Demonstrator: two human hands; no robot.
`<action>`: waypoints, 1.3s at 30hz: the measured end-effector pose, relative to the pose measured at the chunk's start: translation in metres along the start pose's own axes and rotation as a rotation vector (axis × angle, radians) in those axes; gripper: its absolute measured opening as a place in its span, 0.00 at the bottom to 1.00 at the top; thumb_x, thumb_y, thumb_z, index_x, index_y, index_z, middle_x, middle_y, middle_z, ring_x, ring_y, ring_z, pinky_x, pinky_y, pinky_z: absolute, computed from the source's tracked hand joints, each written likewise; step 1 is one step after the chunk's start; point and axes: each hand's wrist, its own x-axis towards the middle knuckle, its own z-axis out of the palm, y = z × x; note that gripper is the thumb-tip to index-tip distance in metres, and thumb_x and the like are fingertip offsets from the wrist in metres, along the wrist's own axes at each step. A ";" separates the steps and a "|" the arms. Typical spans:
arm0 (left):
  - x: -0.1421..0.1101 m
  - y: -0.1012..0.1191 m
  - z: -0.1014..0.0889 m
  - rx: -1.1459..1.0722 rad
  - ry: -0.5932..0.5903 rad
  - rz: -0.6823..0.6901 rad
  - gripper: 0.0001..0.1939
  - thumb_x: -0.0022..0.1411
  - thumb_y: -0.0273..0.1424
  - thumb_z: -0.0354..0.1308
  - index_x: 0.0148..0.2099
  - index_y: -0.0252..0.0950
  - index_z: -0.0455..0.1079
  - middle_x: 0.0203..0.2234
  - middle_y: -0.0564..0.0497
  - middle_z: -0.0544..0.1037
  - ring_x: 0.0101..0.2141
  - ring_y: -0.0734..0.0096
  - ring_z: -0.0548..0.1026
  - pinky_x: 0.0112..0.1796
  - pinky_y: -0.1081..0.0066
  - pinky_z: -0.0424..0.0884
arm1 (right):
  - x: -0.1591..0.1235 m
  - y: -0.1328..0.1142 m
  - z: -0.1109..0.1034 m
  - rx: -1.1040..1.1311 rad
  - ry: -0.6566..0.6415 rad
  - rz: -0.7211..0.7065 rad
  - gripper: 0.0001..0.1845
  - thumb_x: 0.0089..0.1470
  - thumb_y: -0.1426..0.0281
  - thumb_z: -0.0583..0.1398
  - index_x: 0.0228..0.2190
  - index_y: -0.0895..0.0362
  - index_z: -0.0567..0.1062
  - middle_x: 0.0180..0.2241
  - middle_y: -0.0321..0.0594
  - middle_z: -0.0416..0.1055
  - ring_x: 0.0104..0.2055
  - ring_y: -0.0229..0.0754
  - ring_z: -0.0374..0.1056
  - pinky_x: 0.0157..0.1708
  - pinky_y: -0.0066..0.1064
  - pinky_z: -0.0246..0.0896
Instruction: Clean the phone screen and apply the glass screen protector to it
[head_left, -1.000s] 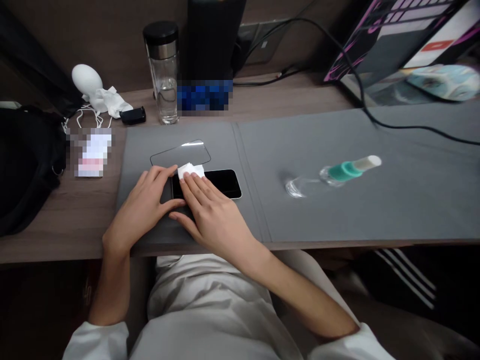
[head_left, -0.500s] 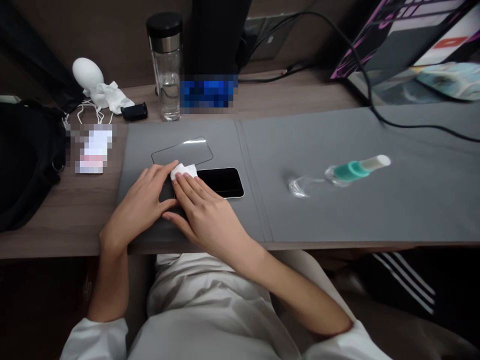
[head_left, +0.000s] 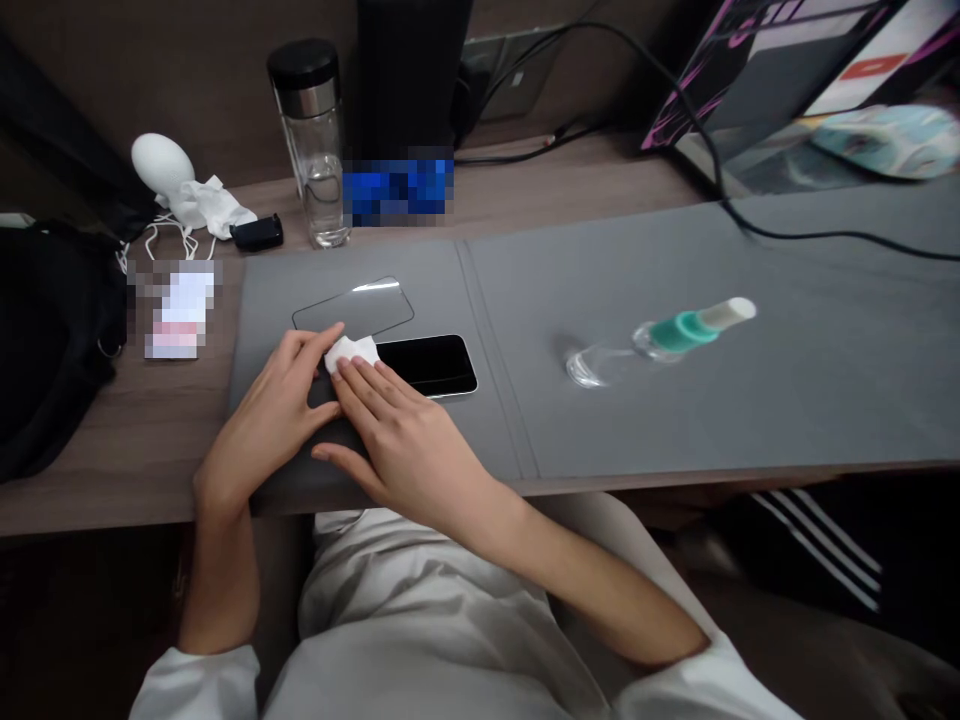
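Note:
A black-screened smartphone [head_left: 431, 365] lies flat on the grey desk mat, its left end covered by my hands. My left hand [head_left: 274, 410] is around that end, index finger at the far edge and thumb at the near edge, steadying the phone. Under the fingertips of my right hand [head_left: 412, 440] a folded white tissue [head_left: 351, 355] is pressed onto the screen; the right thumb sticks out to the side. Just beyond the phone lies a clear screen protector [head_left: 356, 308] with a thin black border.
A clear spray bottle [head_left: 660, 340] with a teal collar lies on its side on the mat [head_left: 600, 430]. Behind stand a glass water bottle [head_left: 322, 190] and a blurred blue packet [head_left: 401, 190]. A black cable [head_left: 712, 170] crosses at right; a black bag [head_left: 56, 340] is at left.
The view has shifted slightly, moving the scene left. The tissue under my right fingers has slid a little toward the phone's left end and near edge; my right thumb is spread wider.

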 end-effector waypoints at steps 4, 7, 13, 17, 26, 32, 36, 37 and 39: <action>0.000 0.001 0.000 0.011 -0.009 0.013 0.36 0.71 0.30 0.61 0.76 0.50 0.55 0.60 0.48 0.67 0.56 0.61 0.74 0.61 0.61 0.71 | -0.013 -0.002 -0.005 0.031 0.012 -0.012 0.39 0.75 0.51 0.52 0.66 0.75 0.68 0.69 0.64 0.64 0.74 0.57 0.60 0.75 0.48 0.55; 0.000 0.002 -0.001 0.016 -0.012 0.027 0.37 0.71 0.29 0.63 0.76 0.50 0.56 0.60 0.49 0.68 0.56 0.61 0.74 0.61 0.60 0.71 | -0.019 -0.001 -0.007 0.017 0.036 -0.016 0.37 0.74 0.53 0.53 0.65 0.74 0.70 0.68 0.62 0.66 0.72 0.57 0.64 0.73 0.49 0.58; 0.000 0.005 -0.001 0.037 -0.011 0.046 0.39 0.69 0.33 0.68 0.75 0.51 0.57 0.63 0.49 0.71 0.57 0.57 0.74 0.61 0.57 0.70 | -0.030 0.009 -0.009 -0.119 0.102 -0.002 0.30 0.76 0.60 0.53 0.63 0.72 0.72 0.66 0.60 0.68 0.69 0.56 0.67 0.72 0.52 0.61; 0.001 0.007 -0.001 0.067 -0.020 0.060 0.40 0.68 0.36 0.70 0.76 0.50 0.57 0.65 0.49 0.72 0.59 0.54 0.72 0.62 0.54 0.69 | -0.042 0.024 -0.012 -0.120 0.152 0.039 0.25 0.74 0.67 0.56 0.66 0.63 0.71 0.67 0.54 0.68 0.69 0.53 0.67 0.71 0.53 0.64; 0.001 0.011 0.000 0.104 -0.014 0.065 0.38 0.69 0.39 0.70 0.75 0.48 0.58 0.67 0.49 0.72 0.59 0.54 0.71 0.60 0.56 0.69 | -0.077 0.071 -0.033 -0.305 0.369 0.191 0.39 0.60 0.87 0.50 0.68 0.56 0.69 0.64 0.46 0.75 0.65 0.52 0.73 0.66 0.50 0.72; 0.001 0.013 -0.001 0.105 -0.018 0.036 0.37 0.70 0.40 0.69 0.74 0.47 0.59 0.66 0.50 0.72 0.58 0.56 0.72 0.62 0.56 0.68 | -0.084 0.075 -0.042 -0.351 0.303 0.127 0.31 0.69 0.77 0.58 0.70 0.60 0.66 0.63 0.53 0.75 0.66 0.58 0.72 0.67 0.57 0.68; 0.001 0.013 -0.001 0.104 -0.025 0.034 0.37 0.70 0.40 0.68 0.74 0.47 0.59 0.66 0.50 0.72 0.58 0.55 0.72 0.63 0.55 0.67 | -0.095 0.070 -0.063 -0.349 0.473 0.120 0.36 0.67 0.74 0.61 0.73 0.53 0.63 0.63 0.51 0.75 0.64 0.57 0.74 0.63 0.50 0.73; 0.002 0.013 -0.001 0.106 -0.025 0.033 0.36 0.70 0.40 0.68 0.74 0.47 0.59 0.66 0.50 0.72 0.58 0.55 0.72 0.63 0.55 0.67 | -0.098 0.074 -0.069 -0.380 0.602 0.135 0.35 0.67 0.74 0.62 0.71 0.50 0.65 0.62 0.50 0.76 0.63 0.58 0.75 0.60 0.50 0.74; 0.002 0.013 -0.001 0.113 -0.026 0.035 0.37 0.70 0.41 0.68 0.75 0.47 0.58 0.66 0.50 0.72 0.59 0.55 0.71 0.64 0.54 0.66 | -0.104 0.092 -0.080 -0.431 0.810 0.151 0.31 0.68 0.70 0.60 0.70 0.48 0.68 0.63 0.49 0.76 0.66 0.62 0.71 0.63 0.57 0.69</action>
